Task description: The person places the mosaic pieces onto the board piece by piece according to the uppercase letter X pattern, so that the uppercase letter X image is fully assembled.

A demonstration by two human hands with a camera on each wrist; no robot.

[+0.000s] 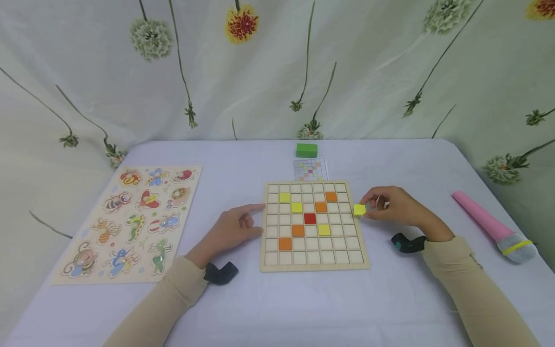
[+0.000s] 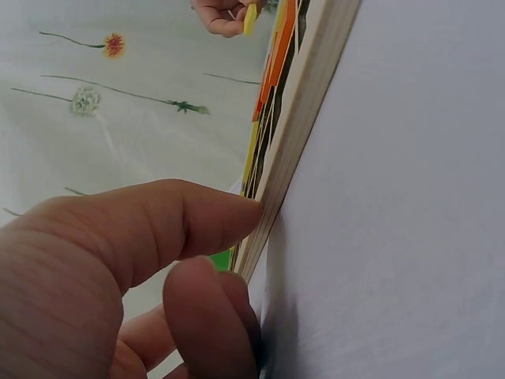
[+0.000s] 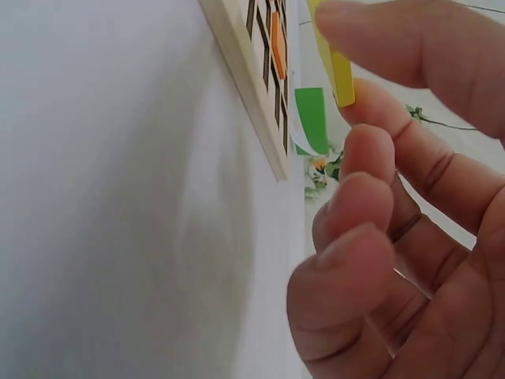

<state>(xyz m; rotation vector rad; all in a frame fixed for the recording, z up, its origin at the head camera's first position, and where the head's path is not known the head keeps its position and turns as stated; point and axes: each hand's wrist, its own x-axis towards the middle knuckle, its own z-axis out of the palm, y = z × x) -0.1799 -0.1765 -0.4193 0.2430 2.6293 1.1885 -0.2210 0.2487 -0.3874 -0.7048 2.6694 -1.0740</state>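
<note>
A wooden grid board (image 1: 365, 264) lies flat, with several yellow, orange and red square tiles in its cells. My left hand (image 1: 236, 225) touches the board's left edge with the tips of index finger and thumb, the other fingers bent inward. In the left wrist view a fingertip (image 2: 245, 217) rests against the board's side. Between thumb and index finger, my right hand (image 1: 393, 206) pinches a yellow tile (image 1: 359, 210) by the board's right edge. The right wrist view has this tile tilted, clear of the tabletop, partly cut off at the top.
Behind the board stand a small printed pattern card (image 1: 310, 168) and a green block (image 1: 307, 150). To the left lies a picture puzzle board (image 1: 125, 226) of cartoon insects. A pink toy microphone (image 1: 490, 221) is at the far right. Flowered cloth (image 1: 269, 72) hangs behind the white table (image 1: 325, 308).
</note>
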